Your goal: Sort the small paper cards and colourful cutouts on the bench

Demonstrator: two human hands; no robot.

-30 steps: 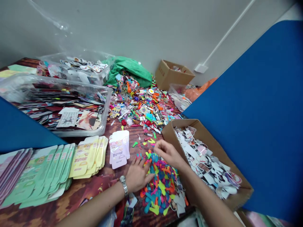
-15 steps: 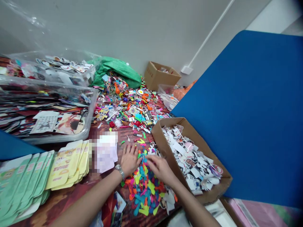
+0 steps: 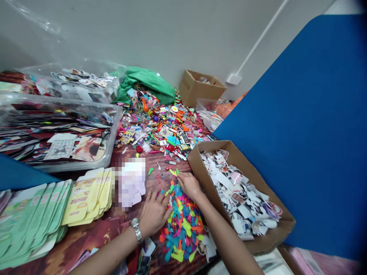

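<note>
A heap of small, bright uninflated balloons (image 3: 183, 223) lies on the table in blue, orange, yellow and pink. My left hand (image 3: 155, 214), with a metal watch (image 3: 136, 230) on its wrist, is held flat with fingers apart at the heap's left edge and grips nothing. Above the heap's far end, my right hand (image 3: 189, 186) has its fingers bent and pressed together at a few yellow-green balloons (image 3: 173, 172); its fingertips are partly hidden. A loose green balloon (image 3: 150, 171) lies farther left.
A cardboard box (image 3: 210, 194) of paper cutouts stands right of the heap, beside a blue partition (image 3: 315, 126). Yellow packets (image 3: 86, 196) and green packets (image 3: 31, 217) lie left. Behind are a clear plastic bin (image 3: 113, 141) and a pile of mixed trinkets (image 3: 160, 126).
My right hand has moved to the far end of the balloon heap. My left hand has shifted nearer and slightly left, fingers still spread. The view has turned slightly.
</note>
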